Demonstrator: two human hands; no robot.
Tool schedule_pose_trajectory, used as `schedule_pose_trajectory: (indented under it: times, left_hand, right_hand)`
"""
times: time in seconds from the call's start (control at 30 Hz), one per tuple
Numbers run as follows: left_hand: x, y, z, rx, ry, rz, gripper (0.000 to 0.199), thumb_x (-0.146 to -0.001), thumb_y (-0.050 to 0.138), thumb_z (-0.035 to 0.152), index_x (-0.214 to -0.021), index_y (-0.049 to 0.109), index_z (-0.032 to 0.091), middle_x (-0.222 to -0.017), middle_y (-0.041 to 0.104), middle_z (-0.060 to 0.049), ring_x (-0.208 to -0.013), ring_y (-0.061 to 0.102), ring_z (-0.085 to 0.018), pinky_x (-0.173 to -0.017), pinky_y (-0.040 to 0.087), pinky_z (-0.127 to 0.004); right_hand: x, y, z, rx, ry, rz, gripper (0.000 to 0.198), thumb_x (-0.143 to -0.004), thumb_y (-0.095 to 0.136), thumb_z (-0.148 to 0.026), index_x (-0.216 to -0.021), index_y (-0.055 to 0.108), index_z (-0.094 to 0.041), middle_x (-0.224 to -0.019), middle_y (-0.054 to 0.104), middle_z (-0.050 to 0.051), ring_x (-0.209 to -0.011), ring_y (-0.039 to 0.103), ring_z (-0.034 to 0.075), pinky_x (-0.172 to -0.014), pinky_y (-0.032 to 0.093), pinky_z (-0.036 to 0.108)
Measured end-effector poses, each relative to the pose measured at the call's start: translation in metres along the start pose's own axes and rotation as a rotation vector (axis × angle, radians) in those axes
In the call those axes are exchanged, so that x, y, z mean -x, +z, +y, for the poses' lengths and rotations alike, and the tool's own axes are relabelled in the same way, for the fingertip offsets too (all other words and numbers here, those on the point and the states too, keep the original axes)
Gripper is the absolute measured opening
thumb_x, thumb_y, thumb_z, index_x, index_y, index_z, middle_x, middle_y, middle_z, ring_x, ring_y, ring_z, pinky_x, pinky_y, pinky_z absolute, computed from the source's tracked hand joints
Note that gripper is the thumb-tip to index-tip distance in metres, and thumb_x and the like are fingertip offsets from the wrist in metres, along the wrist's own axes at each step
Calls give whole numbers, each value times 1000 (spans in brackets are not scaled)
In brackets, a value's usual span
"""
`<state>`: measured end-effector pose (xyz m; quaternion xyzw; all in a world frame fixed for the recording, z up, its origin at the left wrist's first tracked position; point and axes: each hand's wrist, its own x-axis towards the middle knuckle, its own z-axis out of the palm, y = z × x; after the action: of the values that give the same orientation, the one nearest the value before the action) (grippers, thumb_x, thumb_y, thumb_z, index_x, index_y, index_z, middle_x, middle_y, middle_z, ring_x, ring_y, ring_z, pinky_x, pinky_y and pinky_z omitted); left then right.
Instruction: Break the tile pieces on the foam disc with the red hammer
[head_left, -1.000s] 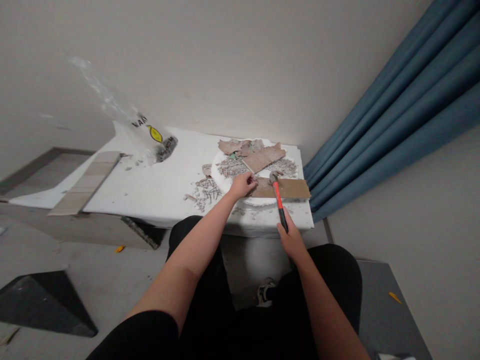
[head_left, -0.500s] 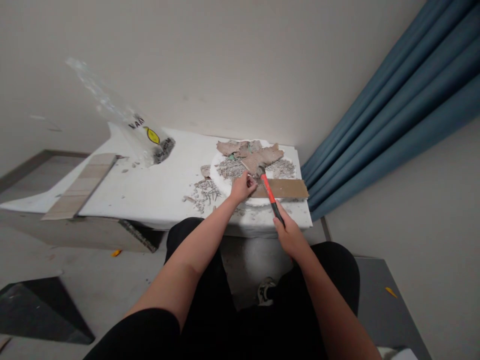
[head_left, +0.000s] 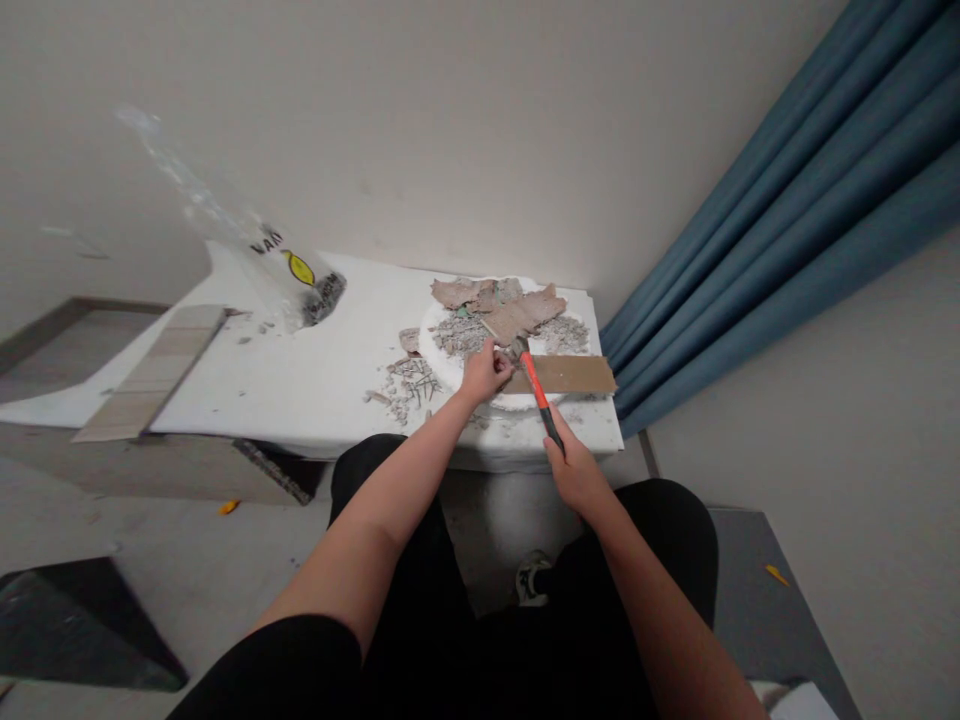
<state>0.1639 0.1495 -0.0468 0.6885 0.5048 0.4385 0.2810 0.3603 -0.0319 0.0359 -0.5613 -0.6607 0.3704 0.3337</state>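
Note:
My right hand (head_left: 576, 472) grips the black end of a hammer (head_left: 534, 385) with a red handle. Its metal head rests near the left end of a brown board strip (head_left: 570, 374) lying on a white round foam block (head_left: 450, 372). My left hand (head_left: 484, 370) is closed right beside the hammer head, its fingers pinched on something small at the board's left end that I cannot make out. Broken brown board pieces (head_left: 514, 310) and grey rubble lie on the foam behind.
A low white table (head_left: 300, 380) stands against the wall. A clear plastic bag (head_left: 300, 280) stands at its back left, a striped plank (head_left: 150, 370) lies along its left edge, and nails and chips (head_left: 409, 385) are scattered. Blue curtain (head_left: 787, 210) hangs at right.
The hammer head has swung left along the brown strip, from its middle to beside my left fingers. My left hand has stayed in place.

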Motion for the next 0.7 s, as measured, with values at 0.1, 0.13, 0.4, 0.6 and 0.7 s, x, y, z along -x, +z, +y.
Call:
schedule_pose_trajectory:
  times: [0.1, 0.13, 0.4, 0.6, 0.7]
  left_hand:
    - [0, 0, 1, 4, 7, -8, 40, -77, 67, 22, -110, 45, 23, -75, 67, 4, -67, 62, -13, -68, 46, -26]
    - [0, -1, 1, 3, 12, -8, 40, -77, 67, 22, -110, 45, 23, -75, 67, 4, -67, 61, -13, -69, 46, -26]
    - [0, -1, 1, -5, -2, -11, 40, -76, 67, 22, -110, 46, 23, -76, 66, 5, -67, 61, -13, -69, 46, -26]
    - [-1, -1, 1, 0, -12, -23, 41, -76, 67, 21, -111, 45, 23, -74, 65, 6, -66, 60, -12, -67, 45, -25]
    - [-1, -1, 1, -7, -4, -20, 41, -76, 67, 22, -111, 45, 23, -73, 65, 6, -66, 61, -12, -68, 46, -25]
  right_hand:
    - [0, -1, -3, 1, -7, 6, 66, -100, 42, -32, -163, 29, -18, -162, 39, 6, -152, 31, 22, -126, 22, 43]
    - [-1, -1, -3, 6, -10, 12, 66, -100, 42, -32, -163, 27, -18, -162, 39, 6, -152, 31, 22, -126, 22, 44]
    - [0, -4, -6, 45, -15, -6, 65, -100, 41, -31, -163, 28, -18, -161, 41, 7, -152, 30, 22, -126, 21, 44]
    - [0, -1, -7, 24, -12, -23, 65, -100, 41, -31, -162, 30, -16, -162, 39, 7, -152, 30, 22, -126, 21, 43]
    - [0, -1, -7, 18, -10, 6, 66, -100, 41, -32, -163, 27, -19, -161, 42, 6, -152, 31, 22, -126, 21, 44]
